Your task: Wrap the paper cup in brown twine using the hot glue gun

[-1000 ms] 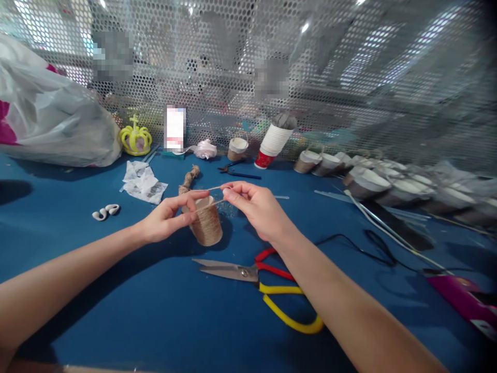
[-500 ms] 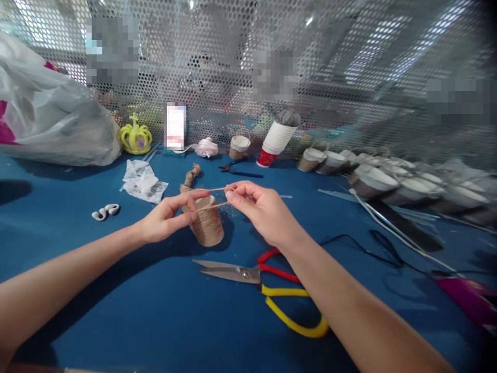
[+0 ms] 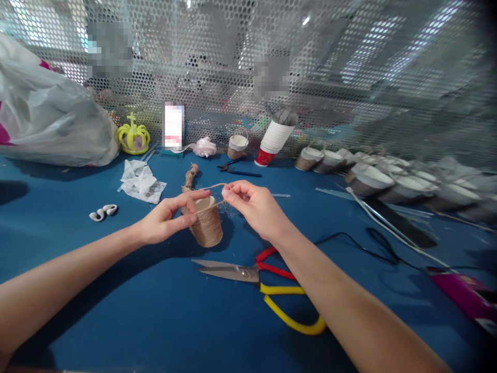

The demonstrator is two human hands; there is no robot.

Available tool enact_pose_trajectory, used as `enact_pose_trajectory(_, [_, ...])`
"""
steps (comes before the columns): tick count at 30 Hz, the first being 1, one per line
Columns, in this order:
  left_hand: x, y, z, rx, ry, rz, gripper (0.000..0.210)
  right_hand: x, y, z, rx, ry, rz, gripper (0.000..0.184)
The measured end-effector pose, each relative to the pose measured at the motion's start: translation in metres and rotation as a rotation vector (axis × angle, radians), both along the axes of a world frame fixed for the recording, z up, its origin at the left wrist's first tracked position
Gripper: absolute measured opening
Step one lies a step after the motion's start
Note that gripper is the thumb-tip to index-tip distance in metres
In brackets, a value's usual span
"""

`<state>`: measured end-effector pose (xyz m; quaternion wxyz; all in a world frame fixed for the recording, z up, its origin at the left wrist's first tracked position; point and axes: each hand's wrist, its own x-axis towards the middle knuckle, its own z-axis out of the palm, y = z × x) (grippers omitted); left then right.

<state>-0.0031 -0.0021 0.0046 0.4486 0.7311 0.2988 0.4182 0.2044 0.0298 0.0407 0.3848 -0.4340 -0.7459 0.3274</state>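
Note:
Pinched between the fingertips of my right hand [image 3: 254,208] is a thin strand of twine [image 3: 207,208]. It runs as a narrow loop across to my left hand [image 3: 165,220], whose thumb and fingers hold its other side, index finger stretched out. Just beyond my left fingers a cup wound with twine [image 3: 208,230] rests on the blue table, slightly tilted to view; my fingers cover part of its rim. Behind it lies a twisted bundle of twine [image 3: 190,176]. Large scissors [image 3: 244,273] with red and yellow handles lie spread below my hands.
A crumpled white cloth [image 3: 143,181] and small white curled pieces [image 3: 103,212] lie left. Pliers [image 3: 238,170], a yellow crown [image 3: 133,135], a phone [image 3: 173,126] and stacked paper cups [image 3: 273,142] are at the back. Several small buckets [image 3: 370,178] and a black cord [image 3: 349,238] are right.
My right hand has shifted slightly left towards my left hand, and the twine loop between them is slacker, its upper strand bowed. The view has moved a little; the cup and scissors stay put.

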Motion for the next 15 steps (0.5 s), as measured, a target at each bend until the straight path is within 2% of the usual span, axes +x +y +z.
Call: enact_pose_trajectory(15, [0.0011, -0.0014, 0.0034, -0.052, -0.014, -0.005, 0.022, -0.0073, 0.0046, -0.0082, 0.045, -0.04, -0.015, 0.024])
